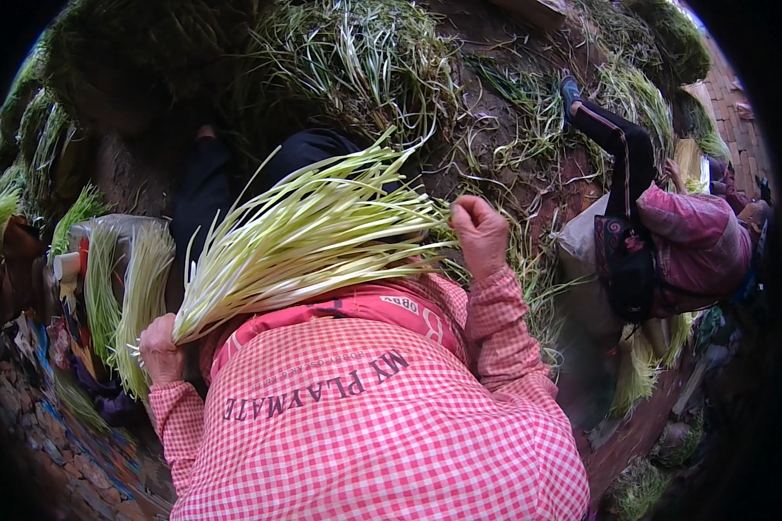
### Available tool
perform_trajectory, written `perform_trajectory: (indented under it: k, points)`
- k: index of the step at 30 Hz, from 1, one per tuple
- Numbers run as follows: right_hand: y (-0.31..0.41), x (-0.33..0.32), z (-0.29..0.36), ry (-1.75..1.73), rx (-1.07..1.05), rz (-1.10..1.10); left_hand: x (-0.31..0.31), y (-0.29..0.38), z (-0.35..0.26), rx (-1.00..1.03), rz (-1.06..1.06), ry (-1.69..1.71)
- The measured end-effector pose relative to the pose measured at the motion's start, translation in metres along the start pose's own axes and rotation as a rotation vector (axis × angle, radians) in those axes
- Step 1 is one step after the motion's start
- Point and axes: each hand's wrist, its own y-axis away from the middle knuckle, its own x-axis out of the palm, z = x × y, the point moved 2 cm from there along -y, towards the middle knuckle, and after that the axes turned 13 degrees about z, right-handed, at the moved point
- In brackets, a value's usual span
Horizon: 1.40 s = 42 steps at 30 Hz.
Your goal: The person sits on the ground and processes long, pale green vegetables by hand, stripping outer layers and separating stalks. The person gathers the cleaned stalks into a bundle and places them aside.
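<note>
A thick bundle of pale yellow-green leaves [319, 228], which look like blanched garlic chives, lies fanned across my lap. My left hand [161, 352] grips its gathered white stem ends at the lower left. Some cut white ends poke out beyond that fist. At the other end, my right hand [481, 234] is raised with its fingers curled closed. Thin leaf tips run to its thumb and forefinger and appear pinched there. The leaves spread loosely between the two hands, over my dark trousers [309, 153] and a red cloth [365, 316] at my waist.
Sorted pale bundles [142, 293] rest on a plastic-covered support at my left. Loose leaf litter [365, 65] heaps up on the dirt floor ahead. To the right sits another person [691, 241], one leg stretched out, with more bundles [635, 371] nearby.
</note>
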Motion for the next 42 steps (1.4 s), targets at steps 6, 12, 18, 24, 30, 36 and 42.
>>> perform_trajectory:
  k: [6,12,18,24,30,36,42]
  points:
    - [0.005,-0.009,0.025,0.236,-0.19,0.042,-0.006,-0.001,-0.006,-0.004,-0.025,-0.007]
    - [-0.022,0.014,0.104,0.327,-0.461,0.102,-0.078,-0.022,-0.024,-0.023,-0.142,-0.327]
    - [-0.033,0.099,0.239,0.168,-1.016,0.407,-0.167,-0.077,-0.089,0.116,-0.33,-0.476]
    - [-0.034,0.156,0.267,0.192,-0.885,0.663,-0.181,-0.118,-0.134,0.383,-0.437,-0.51]
    - [-0.038,0.168,0.216,0.331,-0.639,0.66,-0.154,-0.139,-0.136,0.493,-0.404,-0.484]
    - [-0.052,0.159,0.199,0.179,-0.479,0.686,-0.184,-0.133,-0.071,0.086,-0.597,-0.476]
    - [-0.067,0.154,0.194,0.098,-0.411,0.67,-0.154,-0.112,-0.031,-0.058,-0.559,0.588]
